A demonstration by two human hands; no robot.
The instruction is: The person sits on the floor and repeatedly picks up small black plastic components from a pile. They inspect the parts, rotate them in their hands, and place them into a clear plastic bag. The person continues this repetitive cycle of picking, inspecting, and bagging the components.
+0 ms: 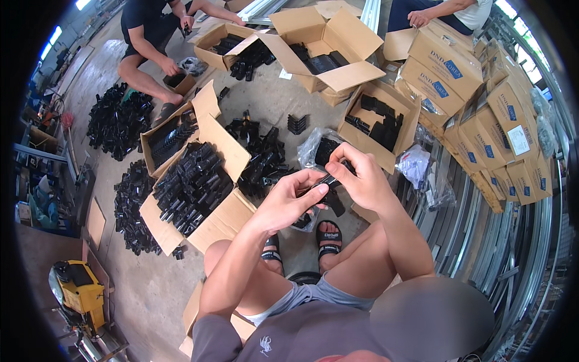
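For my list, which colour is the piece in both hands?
The piece looks black; best in head view.

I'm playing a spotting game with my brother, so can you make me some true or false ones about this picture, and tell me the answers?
1. The left hand and right hand hold black pieces between them. True.
2. The person is wearing boots. False: they are black slide sandals.
3. An open cardboard box heaped with black parts sits left of the hands. True.
4. The machine at the lower left is all red. False: it is yellow and black.
5. Nobody else is there. False: two other people show at the top, one at the left, one at the right.
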